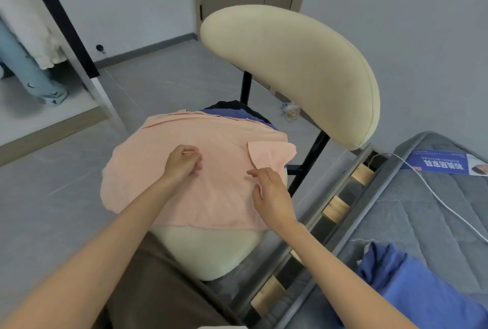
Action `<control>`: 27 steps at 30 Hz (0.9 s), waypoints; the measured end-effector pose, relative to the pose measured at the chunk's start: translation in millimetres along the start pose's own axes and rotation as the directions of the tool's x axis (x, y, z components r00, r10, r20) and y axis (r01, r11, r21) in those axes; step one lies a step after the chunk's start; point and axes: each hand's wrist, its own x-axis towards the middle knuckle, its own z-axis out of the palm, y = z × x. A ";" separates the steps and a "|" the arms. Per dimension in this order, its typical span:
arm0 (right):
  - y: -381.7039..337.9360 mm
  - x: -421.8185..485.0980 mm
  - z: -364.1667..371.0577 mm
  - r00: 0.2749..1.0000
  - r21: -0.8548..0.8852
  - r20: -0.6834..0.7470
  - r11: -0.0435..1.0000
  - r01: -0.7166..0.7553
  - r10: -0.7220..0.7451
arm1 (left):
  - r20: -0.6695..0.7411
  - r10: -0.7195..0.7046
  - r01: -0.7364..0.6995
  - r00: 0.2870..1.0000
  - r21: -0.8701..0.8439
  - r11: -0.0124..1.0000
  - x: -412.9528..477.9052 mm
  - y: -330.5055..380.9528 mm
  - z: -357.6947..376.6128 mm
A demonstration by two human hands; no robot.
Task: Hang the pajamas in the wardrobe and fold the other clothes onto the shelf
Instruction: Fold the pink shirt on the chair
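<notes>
While the blue leaflet [443, 163] on the bed [422, 209] bears white characters we cannot read, our left hand [183, 161] curls its fingers on the pink shirt [148, 170] spread over the chair seat [206, 249], grip unclear; our right hand [269, 191] lies flat on it, released.

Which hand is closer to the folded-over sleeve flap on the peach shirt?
Right. The right hand lies just below the peach fabric sleeve flap; the left hand sits further off to its left.

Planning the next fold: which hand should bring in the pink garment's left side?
Likely left: the left hand is nearer that side of the pink garment; the right hand is by the folded-in sleeve.
</notes>
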 end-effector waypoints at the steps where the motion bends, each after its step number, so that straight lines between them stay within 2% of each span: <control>1: -11.4 6.3 3.3 0.999 0.009 0.009 0.999 0.031 -0.031 | -0.036 0.009 -0.009 0.999 -0.001 1.000 1.2 -2.3 -16.9; 7: -81.9 47.0 45.5 0.970 -0.019 0.156 0.981 0.194 -0.189 | -0.305 -0.002 -0.016 0.952 -0.058 0.998 12.7 -25.3 -111.7; 11: -118.6 78.6 78.3 0.934 -0.042 0.262 0.964 0.261 -0.241 | -0.511 0.002 0.002 0.859 0.008 1.000 23.7 -47.3 -152.5; 14: -138.5 102.4 101.5 0.883 -0.068 0.358 0.935 0.348 -0.303 | -0.571 -0.086 0.088 0.817 -0.025 0.996 36.6 -63.1 -170.4; 18: -148.8 124.5 134.0 0.791 -0.121 0.547 0.909 0.398 -0.274 | -0.509 -0.253 0.248 0.823 -0.080 0.965 57.6 -84.3 -180.8; 22: -140.4 130.7 160.1 0.714 -0.184 0.691 0.926 0.329 -0.116 | -0.250 -0.437 0.364 0.864 -0.288 0.885 76.3 -95.0 -182.0; 24: -134.4 127.7 169.3 0.724 -0.212 0.684 0.924 0.318 -0.092 | -0.118 -0.483 0.414 0.868 -0.364 0.834 83.3 -99.3 -182.5; 27: -130.0 123.1 177.0 0.766 -0.232 0.634 0.920 0.316 -0.103 | -0.073 -0.515 0.426 0.854 -0.469 0.774 87.8 -96.1 -182.5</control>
